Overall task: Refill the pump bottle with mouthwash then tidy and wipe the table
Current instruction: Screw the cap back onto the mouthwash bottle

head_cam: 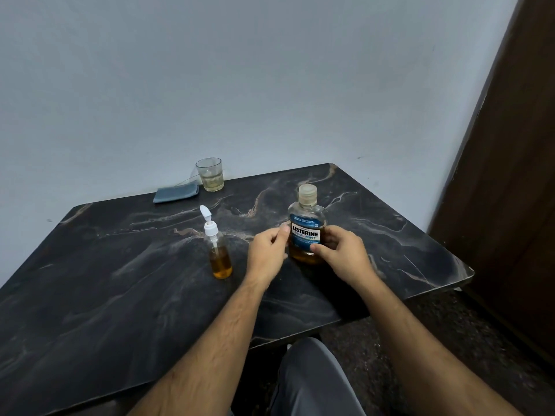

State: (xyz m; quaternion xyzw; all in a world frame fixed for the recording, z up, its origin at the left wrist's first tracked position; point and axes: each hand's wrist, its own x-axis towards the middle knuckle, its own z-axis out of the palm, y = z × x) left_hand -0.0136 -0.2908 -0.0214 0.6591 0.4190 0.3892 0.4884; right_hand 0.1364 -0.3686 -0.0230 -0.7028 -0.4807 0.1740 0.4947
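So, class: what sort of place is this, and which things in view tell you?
Probably a room in a home: a dark marble-patterned table against a plain wall, a drinking glass and a mouthwash bottle.

I have one view only, the head camera, worn on the person's head. It faces forward and down across the table (120,295) toward the wall (240,85). Both forearms enter from the bottom edge, close to the wide-angle lens.
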